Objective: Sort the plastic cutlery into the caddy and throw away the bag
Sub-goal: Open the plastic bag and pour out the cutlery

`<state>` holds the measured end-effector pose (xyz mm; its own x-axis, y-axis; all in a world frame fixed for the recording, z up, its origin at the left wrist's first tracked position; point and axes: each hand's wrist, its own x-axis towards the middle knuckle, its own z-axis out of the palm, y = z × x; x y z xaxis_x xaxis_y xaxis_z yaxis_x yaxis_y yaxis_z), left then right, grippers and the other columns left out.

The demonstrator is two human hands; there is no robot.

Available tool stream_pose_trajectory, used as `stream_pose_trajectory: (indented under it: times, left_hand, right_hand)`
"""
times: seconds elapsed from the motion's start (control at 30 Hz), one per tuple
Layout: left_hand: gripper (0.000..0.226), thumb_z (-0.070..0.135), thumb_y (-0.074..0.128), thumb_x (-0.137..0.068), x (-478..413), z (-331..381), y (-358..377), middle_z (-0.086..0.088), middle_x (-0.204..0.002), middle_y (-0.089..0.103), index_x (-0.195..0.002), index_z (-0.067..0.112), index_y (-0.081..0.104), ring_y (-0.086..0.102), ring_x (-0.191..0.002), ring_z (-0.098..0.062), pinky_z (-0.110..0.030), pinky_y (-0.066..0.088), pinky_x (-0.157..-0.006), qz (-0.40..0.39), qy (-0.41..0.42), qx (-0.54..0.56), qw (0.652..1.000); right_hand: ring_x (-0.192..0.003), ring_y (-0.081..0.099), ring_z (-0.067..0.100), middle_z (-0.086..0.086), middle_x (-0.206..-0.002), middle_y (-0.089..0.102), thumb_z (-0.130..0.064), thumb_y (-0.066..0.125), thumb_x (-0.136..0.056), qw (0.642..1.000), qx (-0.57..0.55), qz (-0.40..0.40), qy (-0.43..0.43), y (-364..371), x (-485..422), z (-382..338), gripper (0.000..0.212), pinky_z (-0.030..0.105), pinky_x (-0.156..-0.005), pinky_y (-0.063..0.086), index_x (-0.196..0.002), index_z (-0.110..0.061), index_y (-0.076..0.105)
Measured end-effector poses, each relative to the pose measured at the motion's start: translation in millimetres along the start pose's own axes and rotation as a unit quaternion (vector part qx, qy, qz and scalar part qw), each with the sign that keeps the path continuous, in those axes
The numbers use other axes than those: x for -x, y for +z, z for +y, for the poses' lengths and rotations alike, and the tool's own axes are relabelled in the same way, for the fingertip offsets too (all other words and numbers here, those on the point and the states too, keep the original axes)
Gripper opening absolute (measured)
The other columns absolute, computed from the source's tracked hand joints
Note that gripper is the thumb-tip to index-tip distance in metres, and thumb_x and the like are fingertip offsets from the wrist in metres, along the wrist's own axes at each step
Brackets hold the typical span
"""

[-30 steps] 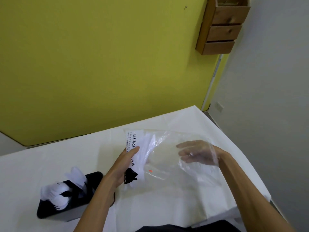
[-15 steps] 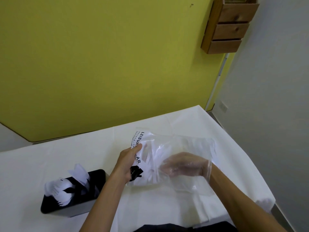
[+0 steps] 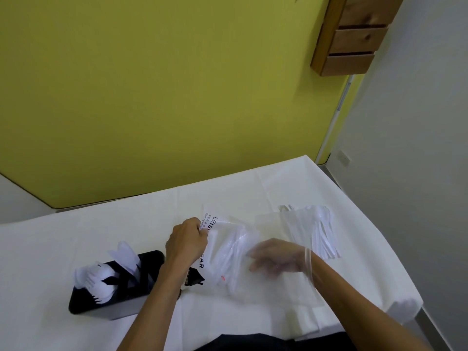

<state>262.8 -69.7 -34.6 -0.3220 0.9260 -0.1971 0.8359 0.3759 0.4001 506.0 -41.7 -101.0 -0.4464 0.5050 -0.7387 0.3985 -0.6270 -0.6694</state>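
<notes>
The caddy (image 3: pixel 101 304) at 8 o'clock holds white forks (image 3: pixel 96 277); the left hand (image 3: pixel 186 243) pinches the bag (image 3: pixel 278 292) by its printed edge, while the right hand (image 3: pixel 276 257) is blurred inside it beside cutlery (image 3: pixel 233 249), so its grip cannot be told.

right hand (image 3: pixel 276 257) blurred inside bag (image 3: pixel 266 287), grip unclear, perhaps loose | print (image 3: pixel 214 222) half-hidden by left hand (image 3: pixel 186 243)

Far wall (image 3: pixel 152 97): plain yellow-green. Right wall (image 3: pixel 417 148): pale grey. Drawers (image 3: pixel 354 36), far right: brown, wood grain. Tablecloth (image 3: pixel 76 236): white. Caddy (image 3: pixel 106 306), near left: black. Cutlery (image 3: pixel 96 277) inside: white. Bag (image 3: pixel 278 292): clear, white panel, black lettering, small red mark.
</notes>
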Motion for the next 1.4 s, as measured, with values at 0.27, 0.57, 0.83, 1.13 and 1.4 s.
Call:
stream_pose_trajectory:
  times: [0.27,0.57,0.83,1.13,1.4]
  left_hand:
    - [0.014,0.026,0.062,-0.088,-3,-5,20,0.001,-0.087,0.063,-0.088,0.018,0.051,0.06,-0.08,-0.026,-0.033,0.043,-0.064,-0.037,-0.031,0.062,0.997]
    - [0.014,0.013,0.054,-0.096,-1,-13,37,0.0,-0.097,0.059,-0.108,0.019,0.051,0.055,-0.07,-0.016,-0.021,0.042,-0.05,-0.106,-0.068,0.227,0.966]
    - [0.019,0.026,0.072,-0.091,5,-19,40,-0.019,-0.107,0.074,-0.098,0.009,0.068,0.07,-0.087,-0.031,-0.041,0.056,-0.085,-0.174,-0.2,0.419,0.868]
    - [0.021,0.014,0.06,-0.098,17,-9,38,-0.021,-0.1,0.075,-0.112,0.002,0.07,0.073,-0.082,-0.032,-0.038,0.059,-0.074,-0.265,-0.199,0.52,0.787]
    - [0.015,0.029,0.057,-0.1,21,3,38,-0.003,-0.097,0.073,-0.098,0.018,0.068,0.067,-0.092,-0.019,-0.038,0.052,-0.09,-0.215,-0.122,0.455,0.855]
  right_hand:
    - [-0.082,0.066,0.032,0.02,-0.089,0.061,0.009,0.055,-0.092,0.97,-0.219,-0.082,-0.068,14,-10,6,0.01,0.04,-0.077,0.057,-0.1,0.008,0.06]
    - [-0.072,0.064,0.028,0.016,-0.082,0.066,0.012,0.055,-0.079,0.973,-0.187,-0.068,-0.114,38,-6,6,0.015,0.032,-0.066,0.051,-0.087,0.007,0.067]
    - [-0.062,0.047,0.025,0.012,-0.072,0.048,0.005,0.058,-0.068,0.962,-0.265,-0.031,-0.05,37,-6,-2,0.013,0.032,-0.062,0.041,-0.069,-0.007,0.053]
    - [-0.061,0.055,0.019,0.011,-0.079,0.063,-0.019,0.062,-0.093,0.971,-0.223,-0.063,-0.054,48,9,-13,0.021,0.028,-0.061,0.044,-0.086,-0.003,0.074]
    - [-0.11,0.067,0.025,0.01,-0.116,0.071,-0.019,0.061,-0.097,0.96,-0.237,-0.101,-0.109,55,16,-16,0.028,0.036,-0.096,0.051,-0.121,-0.007,0.069]
